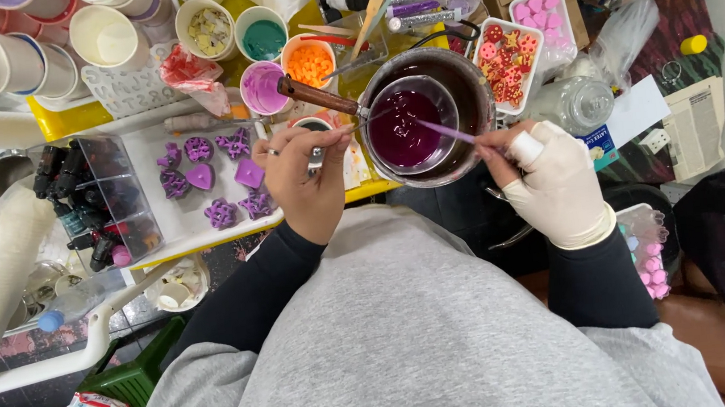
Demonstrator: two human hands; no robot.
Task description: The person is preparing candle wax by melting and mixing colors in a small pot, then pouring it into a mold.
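We are gripping a thin metal handle [352, 125] with our bare left hand [301, 176], fingers pinched around it — it is steadying a small glass cup [412, 123] of dark purple liquid [404, 129] sitting inside a metal pot [442, 105] with a wooden handle [315, 96]. Our gloved right hand [553, 179] is clenching a thin purple stick [445, 132], its tip dipping into the liquid. Just left of us, purple shaped pieces [212, 179] are lying on a white tray [195, 234] — cups of colour [264, 39] are standing behind it.
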